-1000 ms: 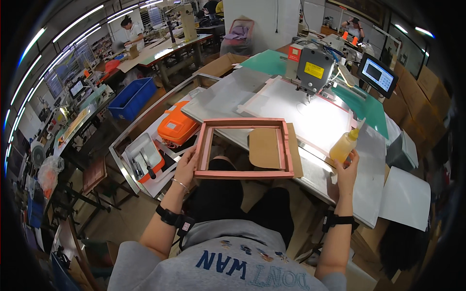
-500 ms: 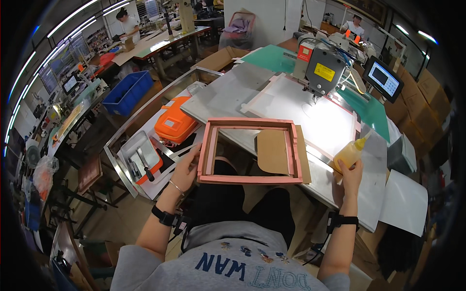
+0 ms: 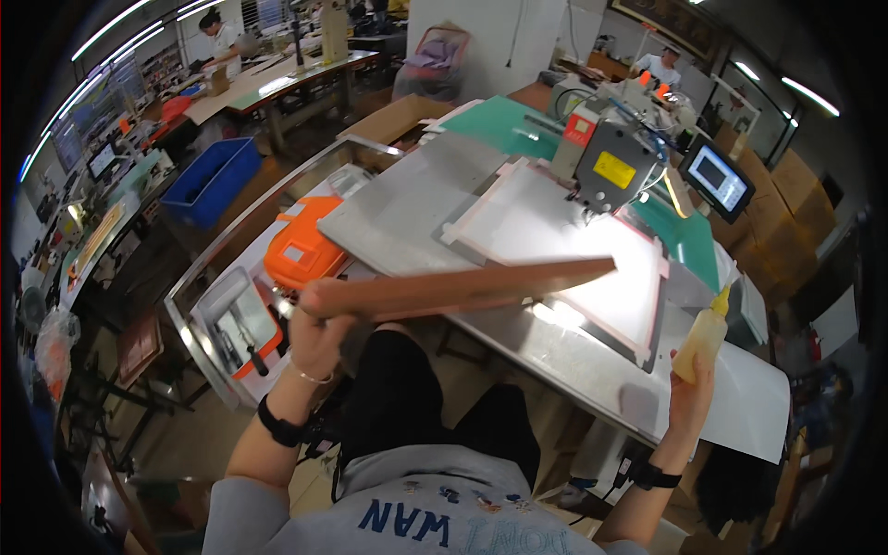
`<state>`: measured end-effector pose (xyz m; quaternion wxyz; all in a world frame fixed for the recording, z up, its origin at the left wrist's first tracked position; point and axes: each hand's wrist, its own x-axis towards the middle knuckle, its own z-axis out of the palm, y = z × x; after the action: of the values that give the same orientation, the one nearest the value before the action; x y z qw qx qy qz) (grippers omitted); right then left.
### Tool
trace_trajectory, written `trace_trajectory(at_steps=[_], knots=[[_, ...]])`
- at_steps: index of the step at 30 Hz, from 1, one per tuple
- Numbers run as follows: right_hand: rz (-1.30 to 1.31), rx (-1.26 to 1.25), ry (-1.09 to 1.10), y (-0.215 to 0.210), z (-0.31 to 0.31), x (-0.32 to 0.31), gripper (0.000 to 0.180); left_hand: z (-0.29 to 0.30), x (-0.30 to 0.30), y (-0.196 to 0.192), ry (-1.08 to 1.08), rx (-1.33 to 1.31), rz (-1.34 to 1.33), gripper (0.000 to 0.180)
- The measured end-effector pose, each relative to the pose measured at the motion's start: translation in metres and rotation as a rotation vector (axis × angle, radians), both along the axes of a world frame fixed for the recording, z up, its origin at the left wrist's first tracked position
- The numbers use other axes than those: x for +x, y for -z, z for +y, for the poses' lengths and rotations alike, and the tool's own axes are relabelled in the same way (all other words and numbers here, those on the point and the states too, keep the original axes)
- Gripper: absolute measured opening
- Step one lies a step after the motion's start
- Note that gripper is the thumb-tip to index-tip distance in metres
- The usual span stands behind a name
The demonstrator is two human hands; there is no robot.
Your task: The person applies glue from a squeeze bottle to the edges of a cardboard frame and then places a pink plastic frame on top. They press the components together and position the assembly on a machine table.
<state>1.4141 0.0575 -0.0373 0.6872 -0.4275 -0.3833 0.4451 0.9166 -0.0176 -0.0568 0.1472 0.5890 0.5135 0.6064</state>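
My left hand (image 3: 319, 328) grips one end of a flat reddish-brown frame (image 3: 462, 287), lifted off the table and seen almost edge-on, reaching right across the steel worktable (image 3: 592, 370). My right hand (image 3: 689, 398) holds a small yellow squeeze bottle (image 3: 703, 342) upright at the table's right front edge. A white template plate (image 3: 555, 240) lies on the table under the head of a grey sewing machine (image 3: 610, 166).
An orange case (image 3: 301, 250) and a tray of tools (image 3: 236, 324) sit on a steel side rack to my left. A small screen (image 3: 717, 176) stands right of the machine. Behind are a blue bin (image 3: 213, 176), long benches and other people at work.
The frame lay flat before me with a brown piece inside; now my left hand has tipped it up on edge. My right hand with the bottle has stayed at the right.
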Motion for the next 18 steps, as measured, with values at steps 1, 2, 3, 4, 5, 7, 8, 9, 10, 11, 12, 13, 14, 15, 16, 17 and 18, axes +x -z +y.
trace_trajectory(at_steps=[1,2,3,4,5,7,8,9,10,11,12,13,14,15,16,17,18], knots=[[-0.031,0.042,0.034,0.0,-0.002,0.001,0.043,0.008,0.01,-0.002,0.048,0.108,-0.401,0.023],[-0.078,0.096,0.11,-0.001,-0.009,0.006,0.043,0.021,0.013,-0.005,0.0,0.026,-0.53,0.025],[-0.114,0.157,0.171,-0.002,-0.011,0.008,0.042,0.029,0.009,-0.004,0.025,-0.006,-0.595,0.023],[-0.125,0.163,0.181,-0.003,-0.011,0.008,0.04,0.033,0.005,0.006,0.015,-0.034,-0.735,0.025],[-0.128,0.169,0.172,-0.005,-0.007,0.002,0.038,0.028,0.003,0.005,-0.036,-0.093,-0.821,0.026],[-0.12,0.169,0.23,-0.013,-0.005,-0.003,0.036,0.031,0.004,0.019,-0.057,-0.211,-0.974,0.026],[-0.056,0.157,0.217,-0.014,0.0,-0.007,0.036,0.03,0.003,0.025,-0.102,-0.266,-1.047,0.026],[0.009,0.143,0.205,-0.015,0.002,-0.008,0.036,0.031,0.001,0.033,-0.058,-0.291,-1.097,0.025],[0.069,0.128,0.192,-0.017,0.003,-0.008,0.036,0.034,0.001,0.042,-0.014,-0.324,-1.148,0.025],[0.133,0.127,0.174,-0.016,0.005,-0.01,0.037,0.036,0.001,0.049,-0.025,-0.352,-1.18,0.027],[0.199,0.121,0.154,-0.013,0.006,-0.011,0.038,0.038,-0.005,0.063,0.081,-0.373,-1.17,0.023],[0.266,0.113,0.119,-0.009,0.01,-0.014,0.038,0.038,-0.008,0.071,0.093,-0.429,-1.144,0.032],[0.332,0.063,0.095,-0.003,0.012,-0.015,0.041,0.038,-0.009,0.076,0.105,-0.492,-1.119,0.04],[0.391,0.056,0.078,0.004,0.016,-0.016,0.041,0.041,-0.012,0.078,0.115,-0.551,-1.094,0.048],[0.447,0.044,0.056,0.011,0.02,-0.017,0.041,0.04,-0.01,0.073,0.152,-0.582,-1.13,0.045],[0.507,0.031,0.029,0.015,0.024,-0.021,0.041,0.039,-0.008,0.069,0.135,-0.563,-1.116,0.044],[0.525,0.027,0.019,0.017,0.028,-0.025,0.041,0.039,-0.006,0.065,0.118,-0.543,-1.102,0.043]])
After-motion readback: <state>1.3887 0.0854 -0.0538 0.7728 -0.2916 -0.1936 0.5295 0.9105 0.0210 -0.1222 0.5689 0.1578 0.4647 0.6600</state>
